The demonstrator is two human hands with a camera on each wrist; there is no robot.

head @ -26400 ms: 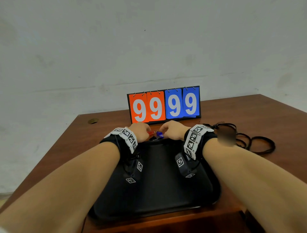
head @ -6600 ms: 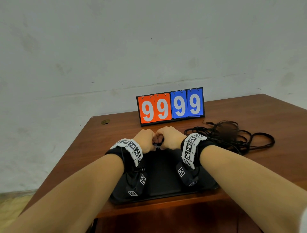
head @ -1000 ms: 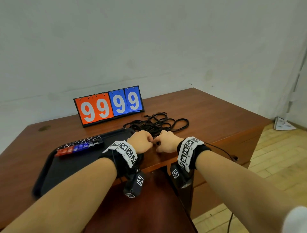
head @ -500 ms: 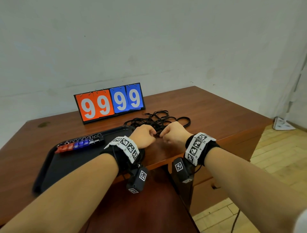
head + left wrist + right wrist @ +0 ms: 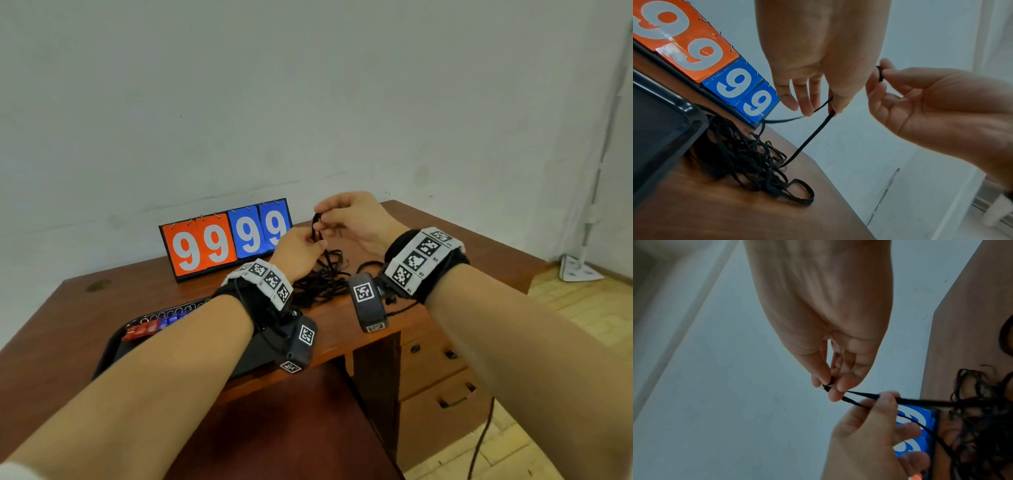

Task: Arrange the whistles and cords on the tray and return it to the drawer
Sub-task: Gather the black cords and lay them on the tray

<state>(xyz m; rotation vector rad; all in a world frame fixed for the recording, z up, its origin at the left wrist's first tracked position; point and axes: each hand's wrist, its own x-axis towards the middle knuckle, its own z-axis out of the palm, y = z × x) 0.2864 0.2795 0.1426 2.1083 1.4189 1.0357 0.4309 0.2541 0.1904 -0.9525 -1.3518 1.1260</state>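
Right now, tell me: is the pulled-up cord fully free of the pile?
No: the cord pinched by both hands still runs down into the tangled pile.

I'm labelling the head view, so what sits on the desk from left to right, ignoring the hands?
Tray with the row of whistles → scoreboard → tangled pile of cords.

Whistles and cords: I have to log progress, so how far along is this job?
Done: the whistles sit in a row on the tray. In hand: the right hand and left hand pinch one cord lifted from the tangled pile on the desk. Left: laying the cords on the tray and returning it to the drawer.
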